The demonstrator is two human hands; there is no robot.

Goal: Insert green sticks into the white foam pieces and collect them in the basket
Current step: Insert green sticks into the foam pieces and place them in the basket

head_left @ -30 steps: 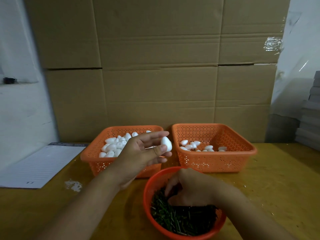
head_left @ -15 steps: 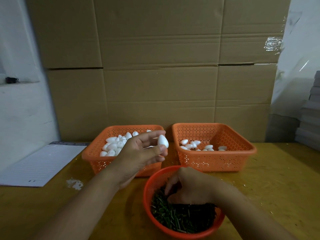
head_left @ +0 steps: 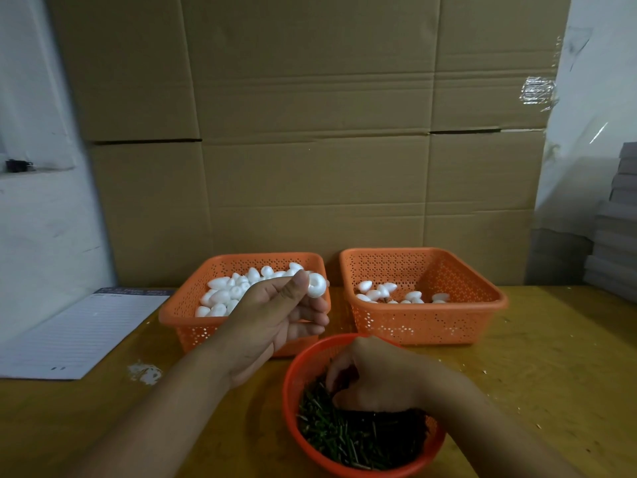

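My left hand (head_left: 275,315) pinches one white foam piece (head_left: 316,285) between thumb and fingertips, its flat end turned toward me, in front of the left orange basket (head_left: 182,305) that is heaped with plain foam pieces (head_left: 234,291). My right hand (head_left: 375,377) reaches down into the round orange bowl (head_left: 293,384) of short green sticks (head_left: 351,436), fingers curled among them; what they hold is hidden. The right orange basket (head_left: 489,301) holds several foam pieces (head_left: 386,293).
A lined paper pad (head_left: 79,332) lies at the left on the yellow table (head_left: 551,357). A small white smear (head_left: 144,372) marks the table near it. Cardboard boxes (head_left: 310,132) form a wall behind the baskets. Stacked grey boards (head_left: 617,229) stand at the far right.
My left hand has turned the foam piece so its flat end faces me and curled its lower fingers inward. The right hand stays in the stick bowl.
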